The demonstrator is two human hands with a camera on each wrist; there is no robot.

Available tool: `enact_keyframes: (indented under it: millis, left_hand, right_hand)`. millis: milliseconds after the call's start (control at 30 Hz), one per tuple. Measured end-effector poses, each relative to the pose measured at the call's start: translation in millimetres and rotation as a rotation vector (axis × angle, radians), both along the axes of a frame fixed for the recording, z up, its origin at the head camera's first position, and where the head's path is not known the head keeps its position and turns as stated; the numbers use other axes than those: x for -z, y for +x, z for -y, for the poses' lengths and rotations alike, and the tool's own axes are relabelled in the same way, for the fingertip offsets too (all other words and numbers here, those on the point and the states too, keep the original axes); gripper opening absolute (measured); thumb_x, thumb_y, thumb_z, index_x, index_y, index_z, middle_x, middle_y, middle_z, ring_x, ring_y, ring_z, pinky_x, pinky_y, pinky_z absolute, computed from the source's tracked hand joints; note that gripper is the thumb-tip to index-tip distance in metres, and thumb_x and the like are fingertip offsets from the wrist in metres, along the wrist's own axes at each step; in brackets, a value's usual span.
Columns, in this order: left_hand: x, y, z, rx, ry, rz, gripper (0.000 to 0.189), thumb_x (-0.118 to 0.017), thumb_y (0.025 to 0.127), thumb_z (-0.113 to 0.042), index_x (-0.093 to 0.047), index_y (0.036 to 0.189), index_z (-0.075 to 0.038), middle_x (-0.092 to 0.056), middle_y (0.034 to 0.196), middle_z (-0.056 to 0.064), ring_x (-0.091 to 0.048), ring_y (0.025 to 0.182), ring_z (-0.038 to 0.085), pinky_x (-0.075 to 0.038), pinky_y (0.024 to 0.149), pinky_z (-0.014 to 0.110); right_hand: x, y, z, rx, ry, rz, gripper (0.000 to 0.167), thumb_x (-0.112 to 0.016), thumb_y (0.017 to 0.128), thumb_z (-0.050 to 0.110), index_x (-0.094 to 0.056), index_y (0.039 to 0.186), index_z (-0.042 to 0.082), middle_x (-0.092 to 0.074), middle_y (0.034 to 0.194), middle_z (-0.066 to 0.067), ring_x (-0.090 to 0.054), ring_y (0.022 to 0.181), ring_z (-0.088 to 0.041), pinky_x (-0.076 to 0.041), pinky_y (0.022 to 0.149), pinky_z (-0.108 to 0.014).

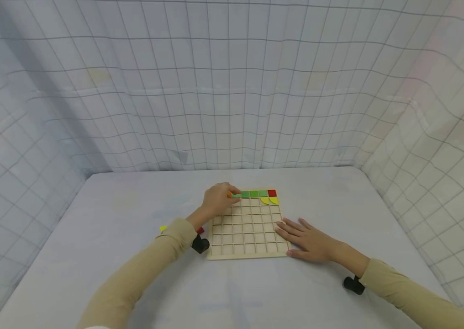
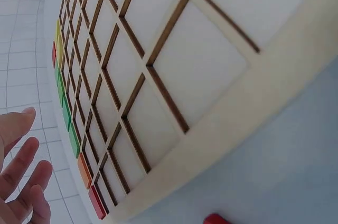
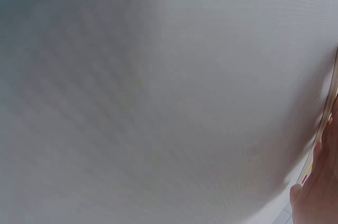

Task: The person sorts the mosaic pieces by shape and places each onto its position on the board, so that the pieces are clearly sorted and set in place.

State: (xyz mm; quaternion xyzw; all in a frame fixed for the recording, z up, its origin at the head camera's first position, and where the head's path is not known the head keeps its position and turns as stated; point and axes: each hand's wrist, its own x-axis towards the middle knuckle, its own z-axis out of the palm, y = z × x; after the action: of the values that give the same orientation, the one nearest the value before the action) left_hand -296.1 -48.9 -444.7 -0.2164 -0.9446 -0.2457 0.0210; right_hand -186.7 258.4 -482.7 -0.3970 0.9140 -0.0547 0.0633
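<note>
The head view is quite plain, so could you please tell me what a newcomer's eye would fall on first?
Probably the pale gridded board in the middle of the white table, with bright coloured tiles along its far edge and yellow pieces near its far right corner. Next, likely, the left hand by the far left corner and the right hand spread at the right edge.

2 arms [image 1: 137,274] extended from the bottom of the head view. The left hand [image 1: 217,198] was just below centre, loosely bent; the right hand [image 1: 313,243] lay spread, palm down, at lower right.
</note>
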Motion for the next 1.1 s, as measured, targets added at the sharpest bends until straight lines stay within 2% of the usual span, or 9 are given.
enact_keyframes:
  millis: [67, 233, 367, 500, 700, 1100]
  left_hand:
    - [-1.3, 0.8, 5.4, -0.013, 0.003, -0.013, 0.023, -0.072, 0.086, -0.029, -0.075, 0.107, -0.02, -0.07, 0.114, 0.002, -0.067, 0.091, 0.02, -0.053, 0.062, 0.03]
    - [-4.5, 2.5, 20.0, -0.028, 0.018, -0.025, 0.022, -0.072, 0.086, -0.026, -0.075, 0.106, -0.018, -0.071, 0.109, 0.002, -0.064, 0.08, 0.017, -0.047, 0.054, 0.025]
    - [-6.8, 7.0, 31.5, -0.046, 0.014, -0.02, 0.025, -0.072, 0.086, -0.026, -0.075, 0.108, -0.016, -0.071, 0.109, 0.005, -0.064, 0.08, 0.019, -0.044, 0.052, 0.024]
    - [-4.6, 11.9, 43.6, -0.077, 0.017, 0.001, 0.025, -0.072, 0.086, -0.026, -0.075, 0.108, -0.015, -0.071, 0.106, 0.005, -0.056, 0.07, 0.015, -0.04, 0.049, 0.024]
    - [0.4, 18.0, 60.7, -0.093, 0.015, 0.0, 0.023, -0.073, 0.085, -0.025, -0.075, 0.107, -0.016, -0.072, 0.102, 0.001, -0.055, 0.072, 0.012, -0.039, 0.052, 0.022]
    - [2.9, 36.8, 91.1, -0.099, 0.015, 0.022, 0.025, -0.074, 0.084, -0.023, -0.075, 0.108, -0.015, -0.073, 0.1, 0.003, -0.056, 0.081, 0.016, -0.044, 0.063, 0.024]
  right_hand:
    - [0.7, 0.1, -1, 0.008, 0.003, 0.012, 0.068, -0.04, 0.099, 0.05, -0.018, 0.155, 0.018, -0.018, 0.162, -0.004, -0.014, 0.149, -0.03, -0.015, 0.113, -0.063]
    - [2.4, -0.1, -2, 0.016, -0.003, 0.022, 0.068, -0.039, 0.1, 0.051, -0.017, 0.155, 0.019, -0.016, 0.162, -0.002, -0.013, 0.149, -0.028, -0.014, 0.114, -0.061]
    - [4.2, -0.8, -3, 0.004, -0.03, 0.006, 0.068, -0.041, 0.099, 0.05, -0.019, 0.155, 0.018, -0.018, 0.161, -0.004, -0.015, 0.149, -0.029, -0.016, 0.112, -0.063]
    - [4.0, -1.0, -2, 0.004, -0.037, 0.012, 0.068, -0.042, 0.099, 0.049, -0.02, 0.155, 0.018, -0.019, 0.161, -0.004, -0.015, 0.149, -0.03, -0.016, 0.112, -0.064]
    - [0.3, 0.9, -2, 0.025, 0.003, 0.032, 0.069, -0.039, 0.099, 0.052, -0.017, 0.155, 0.019, -0.016, 0.162, -0.002, -0.013, 0.149, -0.029, -0.013, 0.114, -0.063]
    - [2.6, 0.5, -2, 0.012, -0.015, 0.009, 0.068, -0.04, 0.099, 0.052, -0.019, 0.155, 0.019, -0.018, 0.162, -0.002, -0.015, 0.149, -0.029, -0.015, 0.113, -0.062]
